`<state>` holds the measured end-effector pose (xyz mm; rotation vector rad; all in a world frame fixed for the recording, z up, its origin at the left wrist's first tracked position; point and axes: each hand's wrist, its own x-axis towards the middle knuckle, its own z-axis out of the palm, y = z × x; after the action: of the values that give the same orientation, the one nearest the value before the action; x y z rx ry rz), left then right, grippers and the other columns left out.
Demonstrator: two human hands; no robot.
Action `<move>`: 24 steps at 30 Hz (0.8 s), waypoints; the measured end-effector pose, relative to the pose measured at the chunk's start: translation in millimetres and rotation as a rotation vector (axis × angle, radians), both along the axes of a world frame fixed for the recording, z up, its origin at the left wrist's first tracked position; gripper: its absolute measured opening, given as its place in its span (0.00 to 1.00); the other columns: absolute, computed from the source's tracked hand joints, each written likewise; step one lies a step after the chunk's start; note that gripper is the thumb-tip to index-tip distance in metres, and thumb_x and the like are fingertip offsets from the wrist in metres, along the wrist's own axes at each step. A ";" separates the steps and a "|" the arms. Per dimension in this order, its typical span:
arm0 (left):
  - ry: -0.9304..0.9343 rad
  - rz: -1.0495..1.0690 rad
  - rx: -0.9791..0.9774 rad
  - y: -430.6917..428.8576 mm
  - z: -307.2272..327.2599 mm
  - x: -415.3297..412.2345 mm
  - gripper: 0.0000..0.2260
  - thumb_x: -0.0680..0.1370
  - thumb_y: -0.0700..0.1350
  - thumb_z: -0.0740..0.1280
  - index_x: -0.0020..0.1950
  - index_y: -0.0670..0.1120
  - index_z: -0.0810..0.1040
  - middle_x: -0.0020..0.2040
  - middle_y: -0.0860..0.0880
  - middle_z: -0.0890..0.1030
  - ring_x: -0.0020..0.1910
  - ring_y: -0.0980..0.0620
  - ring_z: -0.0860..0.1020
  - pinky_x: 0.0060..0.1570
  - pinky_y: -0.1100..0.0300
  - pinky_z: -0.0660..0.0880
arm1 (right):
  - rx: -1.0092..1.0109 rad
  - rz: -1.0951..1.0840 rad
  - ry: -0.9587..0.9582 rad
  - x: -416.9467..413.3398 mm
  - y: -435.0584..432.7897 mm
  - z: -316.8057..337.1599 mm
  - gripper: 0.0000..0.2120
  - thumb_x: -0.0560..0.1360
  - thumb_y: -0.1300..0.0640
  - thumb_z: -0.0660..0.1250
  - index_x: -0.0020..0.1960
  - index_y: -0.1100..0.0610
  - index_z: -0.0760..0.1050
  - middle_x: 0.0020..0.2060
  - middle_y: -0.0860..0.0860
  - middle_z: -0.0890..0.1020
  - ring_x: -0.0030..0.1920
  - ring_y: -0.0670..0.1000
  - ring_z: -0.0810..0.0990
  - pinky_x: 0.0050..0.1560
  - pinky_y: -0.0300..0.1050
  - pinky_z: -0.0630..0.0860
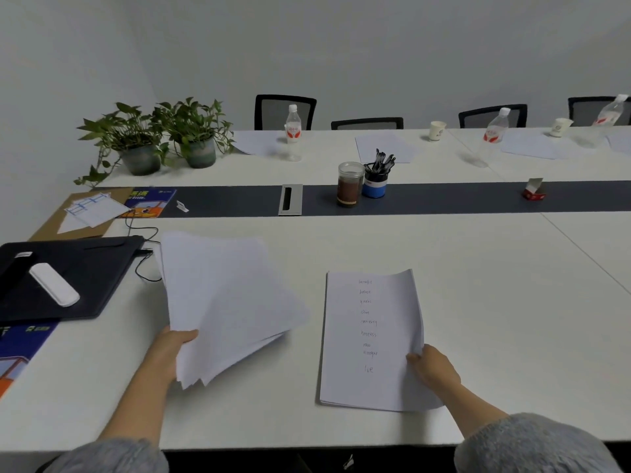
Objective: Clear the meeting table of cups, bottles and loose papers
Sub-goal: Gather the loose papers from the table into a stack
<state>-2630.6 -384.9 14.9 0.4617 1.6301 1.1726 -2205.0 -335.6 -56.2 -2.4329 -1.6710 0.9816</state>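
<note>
The fingers of the left hand [170, 349] curl round the near left corner of a fanned sheaf of papers [225, 302], thumb on top, the other fingers hidden beneath. The right hand [433, 367] pinches the curled right edge of a written sheet [368, 339], which tops a thin stack lying on the white table [478, 285] near its front edge. On the dark centre strip a clear jar [350, 184] is about two-thirds full of something dark brown. Just beside it a blue and black pen cup [375, 186] holds a bunch of dark pens leaning right. Along the far side stand three clear bottles with white caps and red labels [293, 134] [493, 134] [611, 114] and two paper cups [437, 130] [560, 127]; what is in them cannot be told. Two pots [170, 155] at the far left corner hold leafy green plants. The written sheet is white, with a column of handwritten words down its middle. Its long axis runs away from the person, top edge farthest. The sheaf is plain white and splayed, its sheets offset, and its long axis also runs away from the person, leaning left at the far end, above the table to the left of the written sheet.
</note>
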 end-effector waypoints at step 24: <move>0.280 -0.473 -0.141 34.1 -76.3 160.1 0.01 0.73 0.36 0.68 0.44 0.39 0.77 0.44 0.42 0.79 0.38 0.47 0.77 0.42 0.58 0.75 | 0.018 -0.247 0.914 -18.9 -22.9 22.1 0.24 0.56 0.64 0.66 0.52 0.62 0.75 0.43 0.58 0.81 0.42 0.58 0.79 0.44 0.50 0.78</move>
<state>-2470.5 -350.8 -61.5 0.8942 1.6998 0.6565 -2223.9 -358.4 -34.1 -1.6530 -1.0139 1.6462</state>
